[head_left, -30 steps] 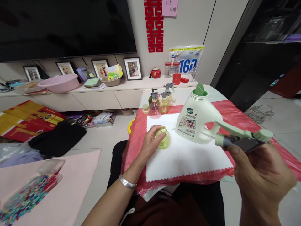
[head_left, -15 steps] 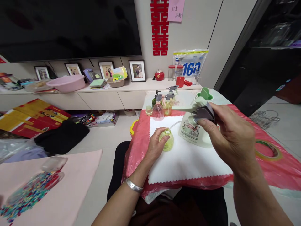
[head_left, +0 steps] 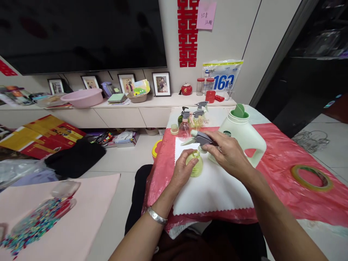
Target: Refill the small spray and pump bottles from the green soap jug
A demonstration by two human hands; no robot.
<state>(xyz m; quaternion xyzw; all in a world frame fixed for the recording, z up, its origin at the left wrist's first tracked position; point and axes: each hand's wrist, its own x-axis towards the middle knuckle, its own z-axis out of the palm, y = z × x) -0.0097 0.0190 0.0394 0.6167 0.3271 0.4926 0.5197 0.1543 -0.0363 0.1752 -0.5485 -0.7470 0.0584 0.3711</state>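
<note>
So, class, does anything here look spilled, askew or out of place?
Possibly: at lower left, small multicoloured pieces lie loosely scattered over the pink surface, as if spilled. No spill shows around the yellow-green bottle.

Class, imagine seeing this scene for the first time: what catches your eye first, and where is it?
A newcomer would probably notice first the left hand gripping a small yellow-green bottle on a white sheet, with the right hand holding a grey spray head close to its neck. Behind the right hand stands a big pale-green jug. A black television fills the upper left.
</note>
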